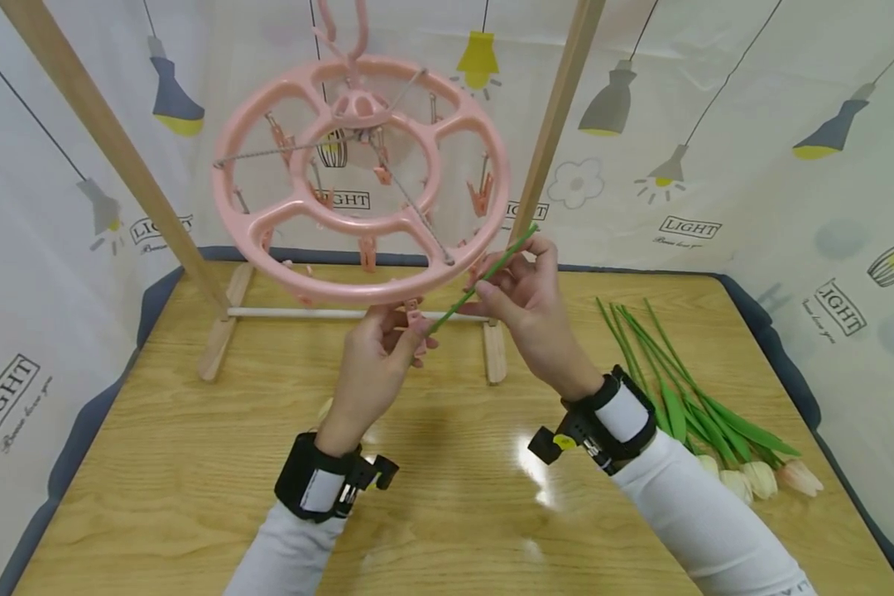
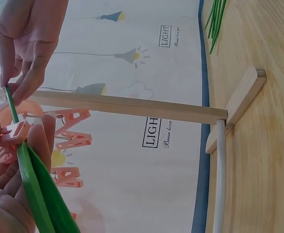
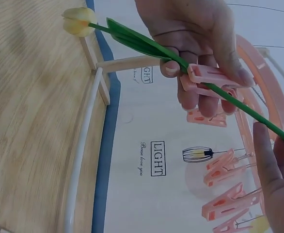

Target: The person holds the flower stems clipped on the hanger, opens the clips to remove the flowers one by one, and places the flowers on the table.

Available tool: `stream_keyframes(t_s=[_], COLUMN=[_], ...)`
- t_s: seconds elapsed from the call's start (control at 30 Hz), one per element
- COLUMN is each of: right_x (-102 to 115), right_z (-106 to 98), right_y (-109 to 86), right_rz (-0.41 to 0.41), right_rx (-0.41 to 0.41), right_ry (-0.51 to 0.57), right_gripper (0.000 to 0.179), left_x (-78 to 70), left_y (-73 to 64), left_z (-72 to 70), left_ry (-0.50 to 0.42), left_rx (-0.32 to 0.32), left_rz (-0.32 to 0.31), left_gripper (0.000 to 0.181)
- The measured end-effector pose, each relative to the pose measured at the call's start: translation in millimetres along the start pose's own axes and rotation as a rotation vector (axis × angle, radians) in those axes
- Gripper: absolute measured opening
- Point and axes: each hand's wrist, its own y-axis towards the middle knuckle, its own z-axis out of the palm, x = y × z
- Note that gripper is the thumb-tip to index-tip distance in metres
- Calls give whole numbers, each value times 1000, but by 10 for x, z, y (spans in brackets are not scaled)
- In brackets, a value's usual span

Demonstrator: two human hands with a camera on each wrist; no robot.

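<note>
My left hand pinches a pink clothespin that hangs at the near rim of a round pink drying hanger. Across this clip runs the green stem of a pale yellow tulip, its blossom hanging low and its leaves beside my left fingers. Higher up, my right hand pinches the stem near its cut end, just right of the hanger's rim. Whether the clip grips the stem I cannot tell. More pink clothespins dangle around the ring on short links.
A wooden frame with a left post, a right post and a white crossbar stands around the hanger. Several tulips lie on the table at the right. A lamp-printed curtain encloses the table's back and sides.
</note>
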Motion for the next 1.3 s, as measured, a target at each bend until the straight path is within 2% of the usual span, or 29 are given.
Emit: stream_keyframes(t_s=[0.3, 0.47, 0.7, 0.83, 1.0, 1.3], right_x=[-56, -83, -117, -131, -152, -161], right_z=[39, 87, 163, 180, 197, 209], right_y=[4, -2, -16, -20, -15, -8], right_rz=[-58, -56, -13, -24, -40, -56], right_rx=[-19, -25, -47, -74, -69, -69], right_ry=[-74, -112, -117, -112, -131, -175], right_gripper=[45, 47, 50, 52, 55, 56], left_x=[43, 36, 13, 11, 24, 48], left_y=[0, -6, -8, -2, -4, -14], left_z=[32, 40, 61, 61, 48, 38], left_ry=[-18, -20, 29, 68, 99, 59], left_rx=[-23, -51, -70, -75, -96, -150], left_rz=[11, 4, 28, 56, 81, 77], left_gripper=[25, 26, 23, 20, 17, 17])
